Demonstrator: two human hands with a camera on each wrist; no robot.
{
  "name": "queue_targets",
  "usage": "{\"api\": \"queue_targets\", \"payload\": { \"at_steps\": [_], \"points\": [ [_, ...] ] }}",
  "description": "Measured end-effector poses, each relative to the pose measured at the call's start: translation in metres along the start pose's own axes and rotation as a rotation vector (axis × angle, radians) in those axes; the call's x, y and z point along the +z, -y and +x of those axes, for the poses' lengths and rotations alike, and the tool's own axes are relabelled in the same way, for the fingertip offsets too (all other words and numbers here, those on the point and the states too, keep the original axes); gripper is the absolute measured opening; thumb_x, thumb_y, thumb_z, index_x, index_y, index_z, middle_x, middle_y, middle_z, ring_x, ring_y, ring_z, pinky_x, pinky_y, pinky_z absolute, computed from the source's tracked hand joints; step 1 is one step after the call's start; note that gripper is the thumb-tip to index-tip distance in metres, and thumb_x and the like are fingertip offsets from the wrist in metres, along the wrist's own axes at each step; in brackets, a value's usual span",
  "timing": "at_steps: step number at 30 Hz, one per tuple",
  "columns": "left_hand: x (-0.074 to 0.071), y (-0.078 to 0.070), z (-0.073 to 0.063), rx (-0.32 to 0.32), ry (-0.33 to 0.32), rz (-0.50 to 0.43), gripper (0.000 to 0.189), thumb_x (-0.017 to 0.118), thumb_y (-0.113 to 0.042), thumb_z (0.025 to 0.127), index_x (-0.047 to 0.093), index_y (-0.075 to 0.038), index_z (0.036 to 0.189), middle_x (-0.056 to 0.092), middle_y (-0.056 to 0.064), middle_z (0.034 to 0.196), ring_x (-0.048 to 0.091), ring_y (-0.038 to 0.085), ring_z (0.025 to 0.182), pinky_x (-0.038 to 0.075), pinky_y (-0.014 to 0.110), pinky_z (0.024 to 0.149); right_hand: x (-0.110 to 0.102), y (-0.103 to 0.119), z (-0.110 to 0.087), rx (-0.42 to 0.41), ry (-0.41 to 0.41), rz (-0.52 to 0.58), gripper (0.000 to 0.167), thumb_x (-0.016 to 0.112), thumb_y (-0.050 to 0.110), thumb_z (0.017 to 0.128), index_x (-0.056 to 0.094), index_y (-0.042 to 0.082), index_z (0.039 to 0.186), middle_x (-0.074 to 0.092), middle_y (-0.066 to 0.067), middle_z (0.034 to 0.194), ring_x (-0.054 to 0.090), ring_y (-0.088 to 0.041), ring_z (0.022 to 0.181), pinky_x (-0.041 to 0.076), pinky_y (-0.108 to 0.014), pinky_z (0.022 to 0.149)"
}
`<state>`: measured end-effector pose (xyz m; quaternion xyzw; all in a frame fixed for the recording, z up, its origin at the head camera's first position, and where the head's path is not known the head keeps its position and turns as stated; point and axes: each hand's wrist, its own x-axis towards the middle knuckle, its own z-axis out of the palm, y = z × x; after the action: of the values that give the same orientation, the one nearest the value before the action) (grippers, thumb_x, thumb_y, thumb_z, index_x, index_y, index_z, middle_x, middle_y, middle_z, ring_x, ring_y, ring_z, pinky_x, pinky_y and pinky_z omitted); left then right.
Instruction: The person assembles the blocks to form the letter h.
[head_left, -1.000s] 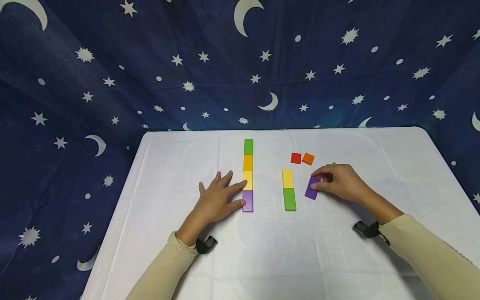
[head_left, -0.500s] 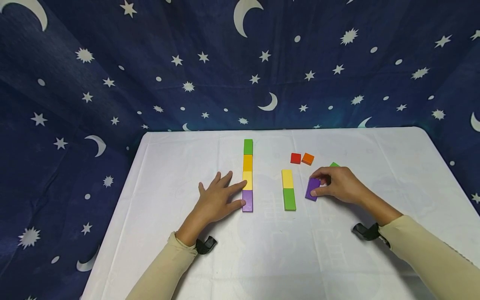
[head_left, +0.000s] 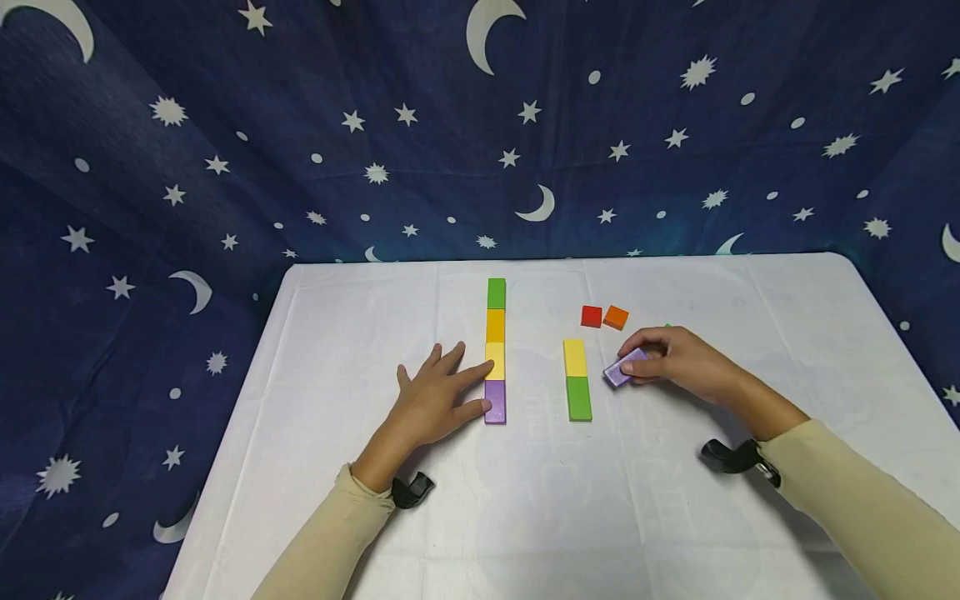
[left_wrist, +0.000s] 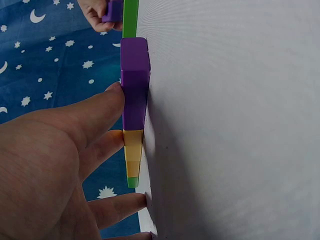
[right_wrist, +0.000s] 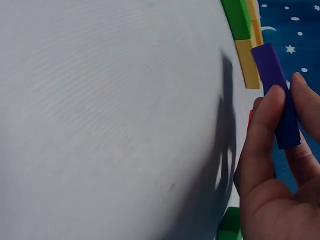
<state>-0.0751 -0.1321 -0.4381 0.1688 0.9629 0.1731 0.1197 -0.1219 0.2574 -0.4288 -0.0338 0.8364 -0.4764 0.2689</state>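
Observation:
My left hand (head_left: 429, 406) lies with spread fingers at the left column of blocks. Its thumb touches the purple block (head_left: 496, 410) at the near end, and the index fingertip is on the yellow block (head_left: 496, 352) beyond it. An amber block (head_left: 496, 326) and a green block (head_left: 497, 293) continue that column, end to end. My right hand (head_left: 686, 364) pinches another purple block (right_wrist: 270, 67) between thumb and fingers, tilted and raised off the table. Left of it is a shorter column, a yellow block (head_left: 574, 357) touching a green block (head_left: 579, 399).
A red block (head_left: 591, 317) and an orange block (head_left: 616, 318) lie behind the short column. Another green block (right_wrist: 230, 225) is mostly hidden behind my right hand in the head view. White cloth covers the table (head_left: 525, 517); a starry curtain (head_left: 420, 200) hangs behind.
The right hand's purple block has turned and tilted, its near end swinging left and up, and its face now looks lighter. My left hand and the columns have stayed put.

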Motion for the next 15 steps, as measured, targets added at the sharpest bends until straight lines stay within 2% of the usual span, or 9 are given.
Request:
{"api": "queue_targets", "payload": {
  "at_steps": [7, 12, 15],
  "points": [
    [0.001, 0.000, 0.000, -0.002, -0.003, 0.000, 0.059, 0.066, -0.057, 0.093, 0.052, -0.041, 0.148, 0.035, 0.011, 0.166, 0.024, 0.045, 0.155, 0.015, 0.089, 0.103, 0.003, 0.010, 0.009, -0.012, 0.063, 0.254, 0.046, 0.081, 0.009, 0.086, 0.057, -0.006, 0.122, 0.056, -0.018, 0.118, 0.061, -0.023, 0.101, 0.058, -0.023, 0.085],
    [0.001, 0.000, 0.000, -0.002, -0.003, 0.005, 0.060, 0.066, -0.058, 0.093, 0.052, -0.042, 0.149, 0.035, 0.010, 0.166, 0.024, 0.045, 0.155, 0.014, 0.089, 0.104, 0.007, 0.020, 0.018, -0.036, 0.062, 0.230, 0.045, 0.082, 0.005, 0.083, 0.058, -0.004, 0.120, 0.048, -0.017, 0.127, 0.053, -0.027, 0.109, 0.056, -0.022, 0.083],
    [0.001, 0.000, 0.000, -0.003, -0.003, 0.001, 0.060, 0.067, -0.058, 0.093, 0.052, -0.042, 0.149, 0.035, 0.010, 0.166, 0.023, 0.045, 0.155, 0.014, 0.089, 0.104, 0.010, 0.025, 0.025, -0.057, 0.040, 0.232, 0.039, 0.083, 0.006, 0.083, 0.060, -0.003, 0.113, 0.054, -0.016, 0.121, 0.056, -0.027, 0.106, 0.059, -0.024, 0.082]
  ]
}}
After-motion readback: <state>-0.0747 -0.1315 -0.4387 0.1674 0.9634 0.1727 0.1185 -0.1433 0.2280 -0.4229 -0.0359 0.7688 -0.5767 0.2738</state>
